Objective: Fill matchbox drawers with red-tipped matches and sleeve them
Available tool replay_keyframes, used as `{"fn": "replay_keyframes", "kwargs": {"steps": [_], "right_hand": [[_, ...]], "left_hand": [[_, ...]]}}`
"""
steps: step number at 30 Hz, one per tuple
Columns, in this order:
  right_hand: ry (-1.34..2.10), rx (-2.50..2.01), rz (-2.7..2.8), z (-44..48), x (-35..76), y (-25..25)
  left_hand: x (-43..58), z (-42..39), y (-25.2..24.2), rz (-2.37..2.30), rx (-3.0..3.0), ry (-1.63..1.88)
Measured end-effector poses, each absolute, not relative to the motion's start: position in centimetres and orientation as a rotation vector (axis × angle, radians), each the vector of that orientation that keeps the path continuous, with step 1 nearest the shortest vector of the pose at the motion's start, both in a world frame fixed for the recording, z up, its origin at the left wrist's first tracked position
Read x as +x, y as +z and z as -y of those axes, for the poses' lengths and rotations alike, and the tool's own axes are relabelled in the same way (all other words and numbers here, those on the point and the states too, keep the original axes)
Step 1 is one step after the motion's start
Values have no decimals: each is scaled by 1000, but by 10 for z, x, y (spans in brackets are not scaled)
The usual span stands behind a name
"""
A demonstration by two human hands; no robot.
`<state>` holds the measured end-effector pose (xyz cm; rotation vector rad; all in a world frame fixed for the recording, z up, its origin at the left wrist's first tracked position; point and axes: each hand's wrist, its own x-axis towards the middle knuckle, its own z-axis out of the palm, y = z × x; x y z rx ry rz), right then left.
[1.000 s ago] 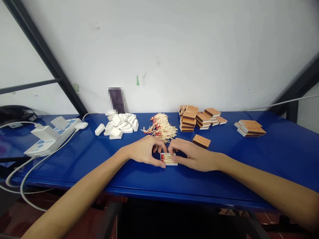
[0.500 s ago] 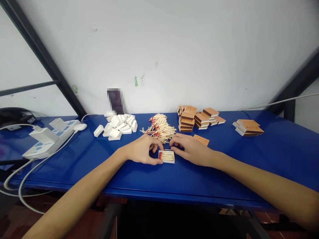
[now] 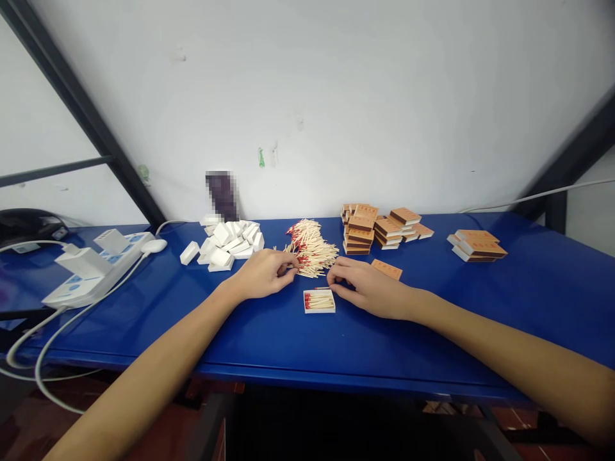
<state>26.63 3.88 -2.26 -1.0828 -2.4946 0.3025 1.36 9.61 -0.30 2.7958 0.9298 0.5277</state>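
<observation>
A white matchbox tray [image 3: 319, 310] rests on the blue table, its red-headed matches [image 3: 321, 301] lying lengthwise with the heads to the left. Just behind it, my right hand [image 3: 362, 286] pinches a single match [image 3: 321, 288] that points left over the tray's far edge. My left hand [image 3: 266, 274] is at the left front edge of the loose match pile [image 3: 312, 250]. Its thumb and fingers are curled close together at the matches; what lies between the tips is too small to make out.
Several white empty-looking trays [image 3: 228, 242] are heaped at the left. Brown matchbox sleeves and boxes [image 3: 362, 227] are stacked behind my right hand, with another group [image 3: 478, 246] farther right. One flat sleeve [image 3: 387, 269] lies beside that hand. A power strip [image 3: 96, 275] with cables occupies the left end.
My left hand has let go of the tray's left end and moved back and left to the match pile. The right hand stays in place with its match.
</observation>
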Motion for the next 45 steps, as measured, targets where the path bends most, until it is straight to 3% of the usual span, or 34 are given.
{"fn": "replay_keyframes", "kwargs": {"steps": [14,45], "right_hand": [[282,-1089,2465,-40,265,-28],[245,-1128,2398,-41,258,-33]], "left_hand": [[12,-94,1,-873,2831,375],[22,-92,-4,-740,2788,452]]}}
